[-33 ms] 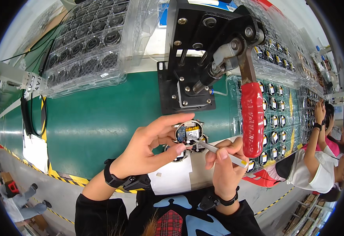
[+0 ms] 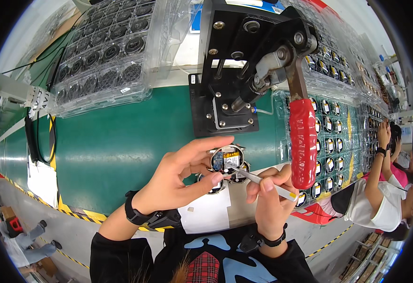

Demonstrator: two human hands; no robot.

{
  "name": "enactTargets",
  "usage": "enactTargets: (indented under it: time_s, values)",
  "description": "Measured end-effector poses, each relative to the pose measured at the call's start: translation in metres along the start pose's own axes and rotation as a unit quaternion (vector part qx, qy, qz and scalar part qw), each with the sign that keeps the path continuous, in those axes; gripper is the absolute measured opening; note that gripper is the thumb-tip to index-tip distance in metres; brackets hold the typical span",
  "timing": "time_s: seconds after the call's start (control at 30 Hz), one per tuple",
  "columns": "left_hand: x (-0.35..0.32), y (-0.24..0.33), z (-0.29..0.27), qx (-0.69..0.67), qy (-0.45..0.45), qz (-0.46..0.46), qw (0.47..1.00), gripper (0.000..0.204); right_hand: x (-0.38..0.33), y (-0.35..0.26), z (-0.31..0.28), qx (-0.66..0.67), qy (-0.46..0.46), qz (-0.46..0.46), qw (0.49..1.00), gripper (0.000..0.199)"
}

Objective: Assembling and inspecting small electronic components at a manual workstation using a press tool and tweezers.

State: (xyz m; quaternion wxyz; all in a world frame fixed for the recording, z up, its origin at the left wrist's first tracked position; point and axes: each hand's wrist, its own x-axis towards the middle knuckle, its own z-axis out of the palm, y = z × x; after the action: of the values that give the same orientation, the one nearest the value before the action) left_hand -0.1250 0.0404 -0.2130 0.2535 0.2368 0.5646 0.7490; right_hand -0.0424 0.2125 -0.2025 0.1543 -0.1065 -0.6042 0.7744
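My left hand (image 2: 180, 174) grips a round, silver-rimmed watch case (image 2: 214, 165) by its edge, thumb below and forefinger above. Its open face shows a blue circuit board (image 2: 218, 161) and a silver battery with yellow tape (image 2: 233, 157). Pinched in my right hand (image 2: 268, 195) is a pair of grey tweezers (image 2: 252, 176) with a yellow mark near the rear end. The tweezers' tips reach inside the case, beside the battery; whether they hold anything is too small to tell. Two more watch cases (image 2: 240, 176) lie just below, partly hidden by the held one and my fingers.
A black toggle press (image 2: 225, 108) with a red handle (image 2: 303, 144) stands ahead, its handle close to my right hand. Clear trays of watch cases (image 2: 329, 141) line the right; trays of black round parts (image 2: 93, 59) sit far left. White paper (image 2: 206, 214) lies at the near edge. Co-workers (image 2: 381, 193) are at right.
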Motion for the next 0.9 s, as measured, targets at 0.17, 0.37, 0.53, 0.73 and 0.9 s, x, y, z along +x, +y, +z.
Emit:
enactTargets:
  time_s: [0.17,0.37,0.53,0.73,0.9]
  values:
    - [-0.0019,0.0018,-0.0011,0.02,-0.019,-0.002,1.0,0.054,-0.001,-0.001,0.0081,0.022,-0.002,0.001,1.0,0.022]
    - [-0.001,0.0019,0.0001,0.023,-0.033,-0.021,0.999,0.055,-0.0022,-0.0007,0.009,0.002,-0.016,-0.002,1.0,0.022]
    - [-0.0034,-0.0001,-0.0012,0.03,-0.034,0.0,0.999,0.055,-0.0033,-0.0014,0.0085,-0.009,-0.022,0.003,1.0,0.022]
    - [0.0001,-0.0008,0.0006,0.053,-0.038,-0.002,0.998,0.051,0.0009,-0.0009,0.0088,0.008,-0.003,0.014,1.0,0.022]
    - [-0.0007,-0.0008,-0.0009,0.04,-0.029,-0.026,0.998,0.049,0.0013,0.0048,0.0087,0.014,-0.01,0.002,1.0,0.02]
